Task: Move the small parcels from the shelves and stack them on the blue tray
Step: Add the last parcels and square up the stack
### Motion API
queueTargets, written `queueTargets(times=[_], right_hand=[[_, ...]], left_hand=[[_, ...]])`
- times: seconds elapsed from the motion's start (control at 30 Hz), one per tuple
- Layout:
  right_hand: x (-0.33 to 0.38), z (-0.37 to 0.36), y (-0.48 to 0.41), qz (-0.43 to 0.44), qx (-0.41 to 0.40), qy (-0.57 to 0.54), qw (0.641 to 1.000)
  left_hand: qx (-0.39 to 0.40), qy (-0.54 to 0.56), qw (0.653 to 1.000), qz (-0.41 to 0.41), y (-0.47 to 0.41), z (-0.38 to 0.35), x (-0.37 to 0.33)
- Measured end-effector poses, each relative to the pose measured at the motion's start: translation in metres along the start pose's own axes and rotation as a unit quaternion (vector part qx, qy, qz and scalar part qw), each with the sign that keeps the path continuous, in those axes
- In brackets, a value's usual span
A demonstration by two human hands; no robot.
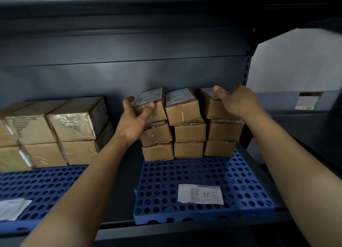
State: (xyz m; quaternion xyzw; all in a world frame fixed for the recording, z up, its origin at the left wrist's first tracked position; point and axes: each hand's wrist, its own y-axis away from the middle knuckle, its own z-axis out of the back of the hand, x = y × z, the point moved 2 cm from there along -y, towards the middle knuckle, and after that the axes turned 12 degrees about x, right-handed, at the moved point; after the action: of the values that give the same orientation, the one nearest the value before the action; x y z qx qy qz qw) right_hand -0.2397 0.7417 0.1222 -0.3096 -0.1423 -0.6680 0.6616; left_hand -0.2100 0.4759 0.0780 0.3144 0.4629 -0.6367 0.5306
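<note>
Several small brown cardboard parcels stand in three columns of three at the back of a perforated blue tray (pixel 203 174) on the shelf. My left hand (pixel 132 121) grips the top left parcel (pixel 153 108), thumb across its front and fingers round its left side. My right hand (pixel 236 100) holds the top right parcel (pixel 212 106) from its right side, thumb on the top label. The top middle parcel (pixel 182 106) leans slightly between them.
A white paper slip (pixel 200 194) lies on the tray's front. To the left, larger taped boxes (pixel 74 121) sit on a second blue tray (pixel 42 184) with another slip (pixel 13 208). The dark shelf back panel and a perforated upright (pixel 247 69) close in behind.
</note>
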Motion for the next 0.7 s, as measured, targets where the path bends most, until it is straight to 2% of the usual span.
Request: queueTargets(times=[0.33,0.5,0.7], right_hand=[[-0.008,-0.005,-0.002,-0.017,0.05,-0.053,0.997],[-0.007,-0.003,-0.001,-0.017,0.023,-0.102,0.994],[-0.01,-0.002,0.0,-0.022,0.021,-0.097,0.995]], left_hand=[[-0.015,-0.017,1.0,0.008,-0.002,0.001,0.001],[-0.012,-0.029,0.999,-0.012,-0.006,-0.002,-0.005],[-0.007,-0.027,0.999,-0.02,-0.007,-0.008,-0.004]])
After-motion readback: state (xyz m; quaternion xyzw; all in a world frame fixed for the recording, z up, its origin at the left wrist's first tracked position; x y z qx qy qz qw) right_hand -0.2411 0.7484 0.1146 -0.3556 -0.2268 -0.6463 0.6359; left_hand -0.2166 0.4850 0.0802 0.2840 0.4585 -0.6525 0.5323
